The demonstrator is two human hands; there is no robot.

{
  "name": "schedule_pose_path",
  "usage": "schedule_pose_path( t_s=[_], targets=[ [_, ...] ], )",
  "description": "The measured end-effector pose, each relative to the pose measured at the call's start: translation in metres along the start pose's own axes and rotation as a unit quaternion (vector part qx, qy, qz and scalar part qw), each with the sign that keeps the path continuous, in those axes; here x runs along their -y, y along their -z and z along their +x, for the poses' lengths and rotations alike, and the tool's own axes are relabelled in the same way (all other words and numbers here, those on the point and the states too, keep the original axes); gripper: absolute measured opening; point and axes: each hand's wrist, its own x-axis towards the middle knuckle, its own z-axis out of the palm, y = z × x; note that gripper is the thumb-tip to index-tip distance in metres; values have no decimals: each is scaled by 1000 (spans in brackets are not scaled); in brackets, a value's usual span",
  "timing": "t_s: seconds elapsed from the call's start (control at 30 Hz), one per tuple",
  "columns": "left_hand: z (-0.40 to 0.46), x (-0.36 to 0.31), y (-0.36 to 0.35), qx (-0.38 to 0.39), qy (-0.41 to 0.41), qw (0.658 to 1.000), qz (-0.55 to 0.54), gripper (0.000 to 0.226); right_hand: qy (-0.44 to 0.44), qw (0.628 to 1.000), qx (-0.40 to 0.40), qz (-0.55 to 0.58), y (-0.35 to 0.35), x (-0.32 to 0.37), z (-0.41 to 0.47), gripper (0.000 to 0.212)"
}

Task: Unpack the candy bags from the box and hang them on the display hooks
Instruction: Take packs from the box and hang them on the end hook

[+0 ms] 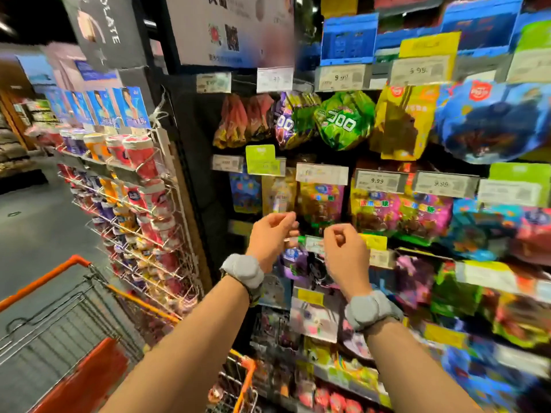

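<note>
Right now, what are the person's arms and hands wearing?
Both forearms are bare, with no sleeves in view. Each wrist carries a chunky light grey band: one behind the left hand, one behind the right hand. A dark strap edge shows beneath each. No gloves or rings show.

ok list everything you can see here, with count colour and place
candy bags: many, mixed colours, hanging in rows on the display at right
price tags: many, white, yellow and green, along the hook rows
cups: many, red, orange and purple, on the wire rack at left
cart: one, orange frame, lower left
sign: one, white, top centre
wristbands: two, grey, one on each wrist
left hand: fingers curled, raised before the display
right hand: fingers curled, beside it
</note>
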Motion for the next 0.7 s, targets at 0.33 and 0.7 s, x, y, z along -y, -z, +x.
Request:
schedule_pose_path(
  t_s=[0.33, 0.7],
  targets=[
    [-57, 114, -54, 42, 138, 989, -12, 10, -163, 986, 27, -28, 51, -112, -87, 32],
    [-100, 251, -63, 67, 316, 946, 10, 4, -389, 917, 22, -85, 56, -208, -190, 18]
  ],
)
